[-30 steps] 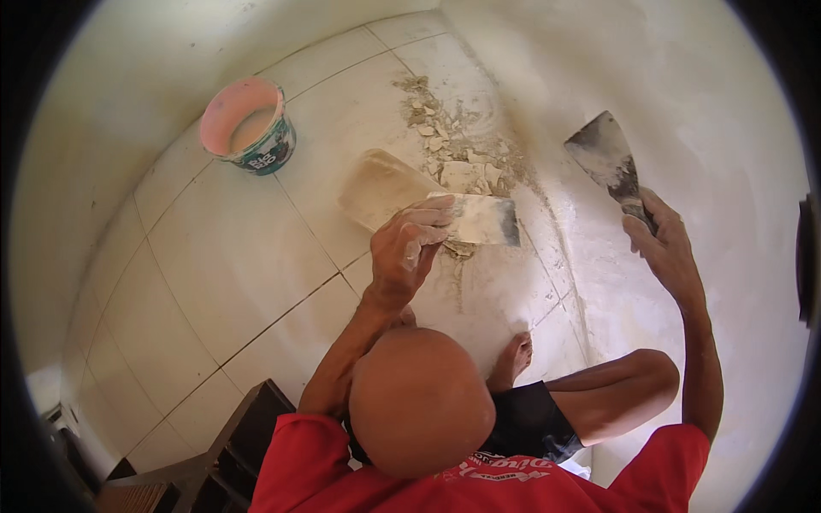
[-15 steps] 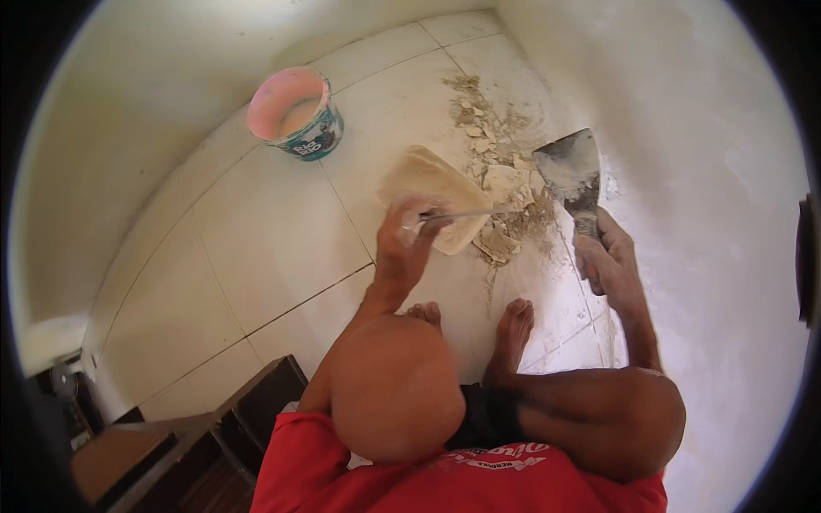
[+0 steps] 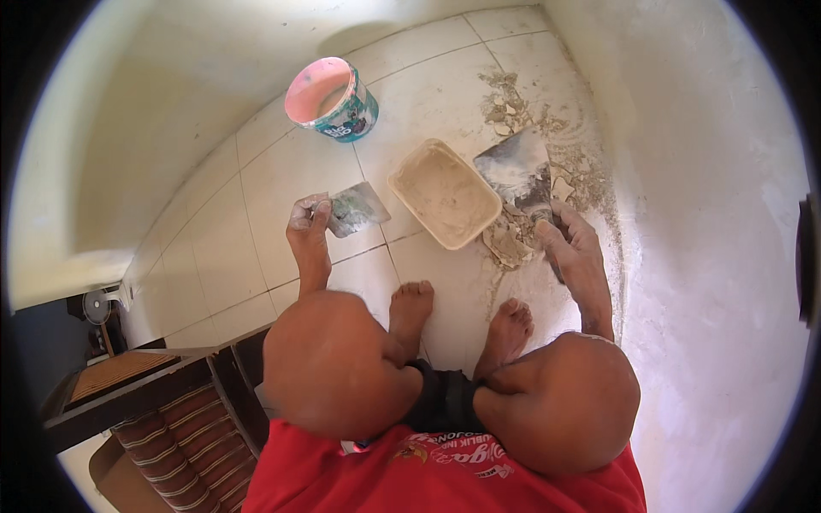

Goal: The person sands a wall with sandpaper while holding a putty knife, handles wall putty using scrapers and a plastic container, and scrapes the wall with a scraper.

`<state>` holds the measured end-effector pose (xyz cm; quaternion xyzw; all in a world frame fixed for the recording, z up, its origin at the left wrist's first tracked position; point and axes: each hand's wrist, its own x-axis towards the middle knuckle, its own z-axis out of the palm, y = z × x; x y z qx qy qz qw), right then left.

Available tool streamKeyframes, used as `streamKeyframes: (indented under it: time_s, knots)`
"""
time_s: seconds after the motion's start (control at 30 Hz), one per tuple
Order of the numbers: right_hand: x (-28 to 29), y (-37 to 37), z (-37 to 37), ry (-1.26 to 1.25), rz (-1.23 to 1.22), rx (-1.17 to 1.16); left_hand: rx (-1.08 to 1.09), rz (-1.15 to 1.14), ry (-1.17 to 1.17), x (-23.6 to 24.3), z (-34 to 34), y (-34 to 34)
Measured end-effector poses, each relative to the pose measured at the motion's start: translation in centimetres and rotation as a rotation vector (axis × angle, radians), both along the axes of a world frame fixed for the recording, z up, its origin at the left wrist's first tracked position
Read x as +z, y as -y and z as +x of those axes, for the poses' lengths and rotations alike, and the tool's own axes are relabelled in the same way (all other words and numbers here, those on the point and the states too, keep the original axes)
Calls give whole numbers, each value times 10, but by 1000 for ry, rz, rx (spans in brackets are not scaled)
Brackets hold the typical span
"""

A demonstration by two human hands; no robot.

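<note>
My left hand (image 3: 310,231) is closed on a flat, smeared metal blade (image 3: 358,209), held out left of a beige plastic tray (image 3: 440,192) with residue inside. My right hand (image 3: 569,246) grips a wide putty knife (image 3: 511,168) by its handle, its smeared blade just beside the tray's right corner, over broken plaster pieces (image 3: 506,242). A teal bucket (image 3: 357,115) with a pink inside and some pale substance in it stands behind the tray on the tiled floor (image 3: 295,205).
Pale walls (image 3: 701,256) rise at the right and at the back. Plaster debris runs along the right wall's foot. At the lower left are dark wooden furniture (image 3: 220,385) with striped cushions (image 3: 171,436) and a white fan (image 3: 97,305). My bare feet and bent knees are below the tray.
My left hand has moved leftward with its blade, away from the tray, uncovering it. My right hand has lowered the putty knife toward the debris. The view has shifted and my knees are drawn up.
</note>
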<state>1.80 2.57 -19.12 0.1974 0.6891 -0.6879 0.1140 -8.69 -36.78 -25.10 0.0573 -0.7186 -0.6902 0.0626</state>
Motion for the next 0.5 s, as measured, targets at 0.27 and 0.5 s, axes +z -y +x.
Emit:
streamKeyframes:
  time_s: [0.27,0.5]
  knots:
    - [-1,27,-17,-368,839,319,-183,-19,80,-19,-30,-17]
    - [0,71,-72,-66,947,572,-383,-281,202,-50,-63,-14]
